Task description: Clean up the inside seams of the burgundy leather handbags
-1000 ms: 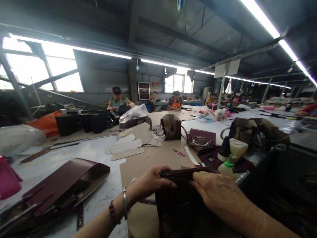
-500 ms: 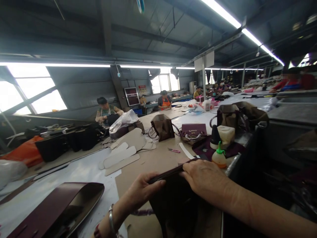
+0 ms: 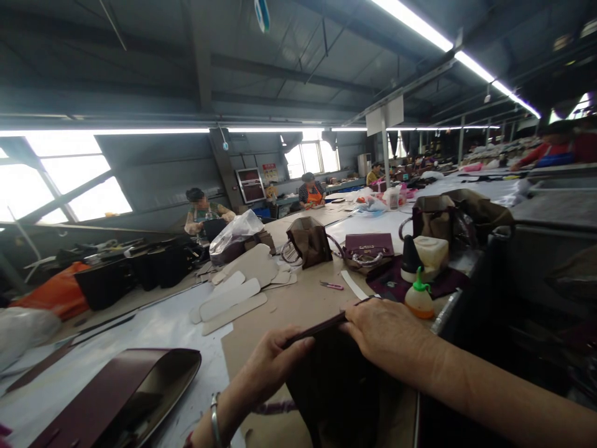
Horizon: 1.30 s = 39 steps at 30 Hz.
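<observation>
Both of my hands grip the top edge of a dark brown leather bag piece [image 3: 336, 386] that stands in front of me on a sheet of brown cardboard [image 3: 298, 305]. My left hand [image 3: 275, 361] pinches the left end of the rim, fingers closed. Over the right end my right hand [image 3: 387, 336] is closed, palm down. A small glue bottle with a green cap [image 3: 418, 300] stands just beyond my right hand.
A curved maroon leather shell [image 3: 116, 398] lies at the lower left. Beige cardboard patterns [image 3: 233, 292], pink scissors [image 3: 331, 285], brown and maroon handbags [image 3: 308, 241] and a white container [image 3: 431, 252] lie further back. Other people work at distant benches.
The view swung left and up, then settled. My hands kept their hold on the bag's rim, which now tilts with its right end higher.
</observation>
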Each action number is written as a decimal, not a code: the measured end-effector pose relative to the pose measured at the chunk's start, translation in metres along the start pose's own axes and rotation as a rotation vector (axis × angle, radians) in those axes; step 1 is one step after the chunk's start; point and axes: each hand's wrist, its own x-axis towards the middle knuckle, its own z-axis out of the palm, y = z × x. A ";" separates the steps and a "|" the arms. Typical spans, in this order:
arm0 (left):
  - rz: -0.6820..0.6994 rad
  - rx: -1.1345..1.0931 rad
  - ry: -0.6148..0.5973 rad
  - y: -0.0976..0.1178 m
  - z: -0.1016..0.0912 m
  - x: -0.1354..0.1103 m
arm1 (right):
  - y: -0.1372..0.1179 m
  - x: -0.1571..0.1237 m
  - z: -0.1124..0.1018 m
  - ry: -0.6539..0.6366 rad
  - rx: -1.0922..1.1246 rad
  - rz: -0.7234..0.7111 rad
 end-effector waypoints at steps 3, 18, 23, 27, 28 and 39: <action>-0.040 -0.029 0.011 0.002 0.002 0.000 | -0.001 0.001 0.000 0.005 -0.013 -0.004; -0.021 0.107 0.125 0.002 0.014 -0.002 | 0.003 0.001 0.002 0.013 -0.029 -0.018; 0.043 0.283 0.179 0.008 0.016 -0.005 | 0.011 0.000 0.000 -0.014 -0.003 -0.081; 0.126 0.396 0.142 0.011 0.015 -0.006 | 0.015 0.000 -0.002 -0.027 0.005 -0.081; 0.140 0.425 0.133 0.011 0.014 -0.005 | 0.015 0.000 -0.002 -0.024 0.000 -0.077; 0.135 0.522 0.153 0.012 0.017 -0.003 | 0.009 0.000 -0.011 -0.054 -0.006 -0.076</action>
